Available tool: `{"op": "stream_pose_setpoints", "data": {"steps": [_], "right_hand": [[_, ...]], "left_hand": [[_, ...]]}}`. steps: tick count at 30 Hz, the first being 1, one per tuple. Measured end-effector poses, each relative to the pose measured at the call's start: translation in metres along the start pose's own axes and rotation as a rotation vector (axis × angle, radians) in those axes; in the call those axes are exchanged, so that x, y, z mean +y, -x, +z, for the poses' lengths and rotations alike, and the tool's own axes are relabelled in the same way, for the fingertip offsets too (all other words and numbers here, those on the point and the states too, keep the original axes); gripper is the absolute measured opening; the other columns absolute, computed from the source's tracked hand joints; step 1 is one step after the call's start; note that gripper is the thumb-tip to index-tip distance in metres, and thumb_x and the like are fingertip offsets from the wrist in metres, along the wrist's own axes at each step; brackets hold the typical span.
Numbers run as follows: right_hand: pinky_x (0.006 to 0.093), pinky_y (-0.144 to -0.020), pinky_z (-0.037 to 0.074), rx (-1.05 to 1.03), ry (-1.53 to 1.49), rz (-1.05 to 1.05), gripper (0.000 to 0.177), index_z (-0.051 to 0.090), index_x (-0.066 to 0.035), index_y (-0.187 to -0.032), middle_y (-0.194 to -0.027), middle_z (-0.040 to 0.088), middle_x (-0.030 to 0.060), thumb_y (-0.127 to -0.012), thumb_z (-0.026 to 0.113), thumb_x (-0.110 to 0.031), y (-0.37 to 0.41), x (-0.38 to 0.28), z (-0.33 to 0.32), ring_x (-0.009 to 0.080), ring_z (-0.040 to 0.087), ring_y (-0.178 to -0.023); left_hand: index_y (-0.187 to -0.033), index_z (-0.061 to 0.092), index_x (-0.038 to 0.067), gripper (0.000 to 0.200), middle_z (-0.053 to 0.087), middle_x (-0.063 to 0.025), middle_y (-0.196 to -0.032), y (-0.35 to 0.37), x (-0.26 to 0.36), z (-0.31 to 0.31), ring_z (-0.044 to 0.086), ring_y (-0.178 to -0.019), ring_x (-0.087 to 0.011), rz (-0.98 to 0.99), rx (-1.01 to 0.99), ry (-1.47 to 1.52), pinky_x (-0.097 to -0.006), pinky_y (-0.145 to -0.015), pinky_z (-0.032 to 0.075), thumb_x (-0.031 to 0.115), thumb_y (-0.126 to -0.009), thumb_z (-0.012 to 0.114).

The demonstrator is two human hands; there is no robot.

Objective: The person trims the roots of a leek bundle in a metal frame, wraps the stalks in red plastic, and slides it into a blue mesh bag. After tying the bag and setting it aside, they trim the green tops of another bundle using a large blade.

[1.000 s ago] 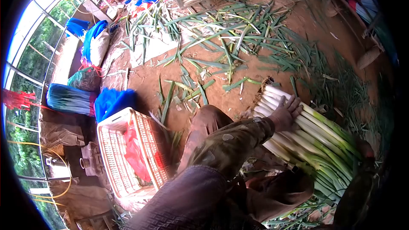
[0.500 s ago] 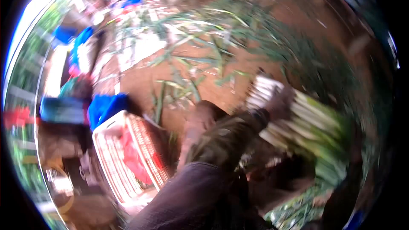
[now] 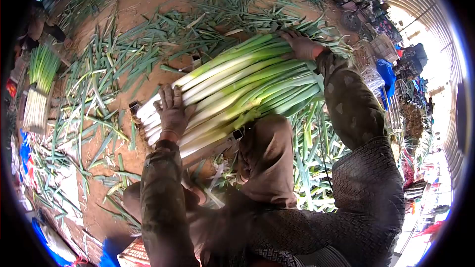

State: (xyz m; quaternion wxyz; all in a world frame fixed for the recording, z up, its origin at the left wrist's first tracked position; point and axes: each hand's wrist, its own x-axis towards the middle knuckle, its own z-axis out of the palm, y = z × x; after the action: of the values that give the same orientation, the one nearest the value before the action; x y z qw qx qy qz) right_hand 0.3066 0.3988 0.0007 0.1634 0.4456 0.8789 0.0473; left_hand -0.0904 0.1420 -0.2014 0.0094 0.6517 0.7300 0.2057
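A wide row of leeks [image 3: 232, 86] lies side by side in front of me, white ends to the left and green leaves to the right. My left hand [image 3: 173, 110] rests on the white stalks with its fingers spread. At the leafy end, my right hand [image 3: 303, 45] lies over the upper edge of the greens, fingers stretched out. Dark metal pieces of a low frame [image 3: 239, 133] show under the leeks; the rest of it is hidden. My knee [image 3: 269, 155] is just below the row.
Loose green leaves [image 3: 148, 37] cover much of the brown ground. Another bundle of leeks [image 3: 39, 89] stands at far left, near another person [image 3: 42, 27]. More leaves [image 3: 314, 153] lie beside my right leg. An orange crate [image 3: 136, 254] shows at the bottom edge. Blue cloth [image 3: 385, 76] is at right.
My view has swung right, bringing the leeks to the middle and the orange crate to the bottom edge. Both hands now show clearly on the leeks; before, the picture was blurred.
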Motion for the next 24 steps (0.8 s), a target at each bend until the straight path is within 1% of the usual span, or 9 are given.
{"op": "stream_pose_setpoints", "data": {"steps": [3,8,11,12,15,17,20,23,24], "right_hand": [[0.0595,-0.116,0.020,-0.055,0.046,-0.110,0.106,0.018,-0.020,-0.157,-0.158,0.023,0.0209,-0.076,0.067,-0.070,0.007,0.003,-0.033,0.0429,0.020,-0.146],[0.0561,-0.118,0.019,-0.094,0.057,0.120,0.106,0.018,-0.021,-0.157,-0.159,0.023,0.0174,-0.076,0.070,-0.065,-0.007,0.025,-0.025,0.0418,0.020,-0.147],[0.0574,-0.117,0.023,0.135,-0.041,-0.014,0.105,0.018,-0.020,-0.157,-0.161,0.018,0.0165,-0.078,0.069,-0.066,-0.030,0.053,0.050,0.0422,0.029,-0.143],[0.0588,-0.113,0.026,0.218,-0.110,-0.117,0.100,0.020,-0.020,-0.156,-0.160,0.018,0.0189,-0.080,0.070,-0.061,-0.029,0.056,0.051,0.0436,0.037,-0.138],[0.0476,-0.114,0.031,0.109,-0.013,-0.065,0.093,0.024,-0.015,-0.153,-0.149,0.037,0.0276,-0.081,0.072,-0.048,-0.004,0.036,-0.003,0.0418,0.038,-0.138],[0.0462,-0.109,0.038,0.037,-0.177,0.039,0.093,0.030,-0.012,-0.151,-0.142,0.046,0.0280,-0.078,0.075,-0.045,0.016,0.041,-0.032,0.0424,0.047,-0.129],[0.0460,-0.104,0.043,0.293,-0.076,0.017,0.095,0.033,-0.011,-0.149,-0.140,0.048,0.0269,-0.076,0.076,-0.052,0.044,0.034,-0.064,0.0413,0.052,-0.124],[0.0448,-0.100,0.046,0.288,0.106,0.094,0.089,0.042,-0.007,-0.142,-0.134,0.051,0.0253,-0.076,0.073,-0.057,0.067,0.023,-0.069,0.0377,0.054,-0.121],[0.0450,-0.091,0.050,0.409,0.273,0.151,0.078,0.052,-0.005,-0.131,-0.116,0.061,0.0218,-0.077,0.072,-0.057,0.080,0.003,-0.068,0.0350,0.062,-0.108]], "left_hand": [[-0.154,0.028,0.013,0.085,0.014,-0.0189,-0.163,0.000,0.001,0.001,0.008,-0.151,-0.0400,0.008,0.013,0.013,-0.0664,-0.113,0.012,0.055,-0.088,0.061],[-0.154,0.027,0.013,0.084,0.012,-0.0186,-0.163,-0.002,-0.001,-0.001,0.007,-0.151,-0.0402,-0.008,-0.024,0.013,-0.0662,-0.114,0.010,0.056,-0.089,0.060],[-0.154,0.027,0.013,0.085,0.012,-0.0182,-0.163,0.001,-0.001,0.006,0.008,-0.151,-0.0403,0.010,0.001,0.027,-0.0662,-0.114,0.010,0.057,-0.089,0.060],[-0.154,0.027,0.013,0.085,0.012,-0.0181,-0.163,-0.001,0.000,0.003,0.008,-0.151,-0.0403,-0.003,-0.011,0.011,-0.0660,-0.114,0.010,0.057,-0.089,0.060],[-0.154,0.028,0.015,0.084,0.013,-0.0183,-0.163,0.000,-0.009,0.013,0.009,-0.150,-0.0404,0.048,0.056,-0.017,-0.0656,-0.114,0.010,0.055,-0.089,0.062],[-0.155,0.026,0.017,0.084,0.012,-0.0179,-0.163,-0.001,-0.012,0.019,0.009,-0.151,-0.0401,0.071,0.070,0.067,-0.0659,-0.114,0.009,0.054,-0.089,0.063],[-0.157,0.021,0.017,0.085,0.010,-0.0176,-0.164,-0.002,-0.009,0.010,0.009,-0.150,-0.0406,0.026,-0.023,0.004,-0.0651,-0.114,0.012,0.052,-0.091,0.061],[-0.157,0.020,0.016,0.084,0.009,-0.0173,-0.164,-0.002,-0.011,0.012,0.010,-0.150,-0.0414,0.030,-0.024,-0.030,-0.0652,-0.114,0.013,0.053,-0.092,0.058],[-0.157,0.020,0.015,0.084,0.009,-0.0173,-0.164,-0.002,-0.011,0.012,0.010,-0.150,-0.0416,0.032,-0.022,-0.029,-0.0653,-0.113,0.013,0.053,-0.092,0.058]]}}
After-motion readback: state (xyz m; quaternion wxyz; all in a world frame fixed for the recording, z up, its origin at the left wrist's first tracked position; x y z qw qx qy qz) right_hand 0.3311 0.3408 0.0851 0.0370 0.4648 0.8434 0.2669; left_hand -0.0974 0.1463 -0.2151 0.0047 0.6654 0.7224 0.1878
